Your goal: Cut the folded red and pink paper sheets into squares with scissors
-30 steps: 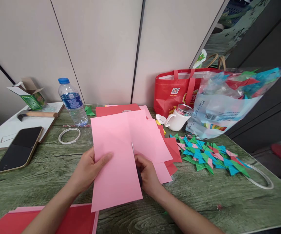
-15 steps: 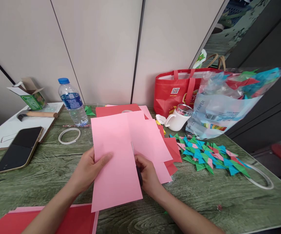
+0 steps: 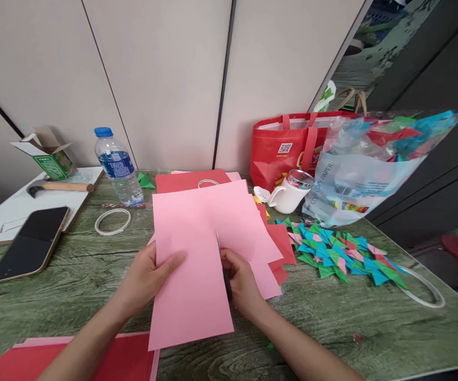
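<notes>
1. While it is held just above the green wood-grain table (image 3: pixel 332 317), close to the middle of the near edge, the large pink sheet of paper (image 3: pixel 191 264) shows a straight slit running up from its lower edge to about its middle.
2. The left hand (image 3: pixel 149 278) pinches the sheet's left side, with the thumb on top and the fingers curled underneath.
3. The right hand (image 3: pixel 242 283) is closed around a dark-handled cutting tool (image 3: pixel 226 280), and its thin pale blade points up the slit. Whether it is a knife or scissors cannot be told.
4. Under the sheet lies a loose stack of pink and red paper (image 3: pixel 272 248), spread toward the table's middle.
5. Toward the right edge sits a pile of folded blue, green and pink paper triangles (image 3: pixel 340 254).
6. At the far right corner stand a white mug (image 3: pixel 290 197), a red carrier bag (image 3: pixel 288 143) and a clear plastic bag of coloured paper (image 3: pixel 364 169).
7. Along the far left are a clear water bottle with a blue cap (image 3: pixel 117 166), a white tape ring (image 3: pixel 113 220) and a black phone (image 3: pixel 32 241).
8. More red sheets (image 3: pixel 105 360) lie at the near left corner.
</notes>
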Tool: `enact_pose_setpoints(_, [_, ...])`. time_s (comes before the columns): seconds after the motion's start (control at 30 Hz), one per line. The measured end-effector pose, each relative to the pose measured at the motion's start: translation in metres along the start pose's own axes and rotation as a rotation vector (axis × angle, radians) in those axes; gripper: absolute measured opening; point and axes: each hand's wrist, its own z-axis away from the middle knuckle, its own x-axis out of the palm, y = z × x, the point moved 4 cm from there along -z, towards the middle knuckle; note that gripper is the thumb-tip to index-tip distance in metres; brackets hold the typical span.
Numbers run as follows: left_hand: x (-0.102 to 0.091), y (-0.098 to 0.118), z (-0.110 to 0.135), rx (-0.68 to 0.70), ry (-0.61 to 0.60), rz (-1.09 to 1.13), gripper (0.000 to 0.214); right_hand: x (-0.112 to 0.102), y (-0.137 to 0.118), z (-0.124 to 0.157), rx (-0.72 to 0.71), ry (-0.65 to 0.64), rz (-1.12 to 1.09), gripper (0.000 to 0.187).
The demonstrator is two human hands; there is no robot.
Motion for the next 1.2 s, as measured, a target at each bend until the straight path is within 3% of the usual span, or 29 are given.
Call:
enact_pose_setpoints(0.23, [0.0024,0.001,0.0005,-0.025,-0.043,0.013,0.03,0.0016,-0.0002,-0.0004,0.022,-0.038,-0.068,0.041])
enact_pose_setpoints(0.47, [0.0053,0.0031,0.0022,-0.039,-0.094,-0.041,0.032,0.0006,-0.0013,-0.0013,-0.067,-0.004,0.003,0.031])
enact_pose_setpoints(1.2, [0.0029,0.003,0.0036,-0.021,-0.065,-0.105,0.033,-0.0002,-0.0037,-0.0028,-0.07,0.004,0.042,0.019])
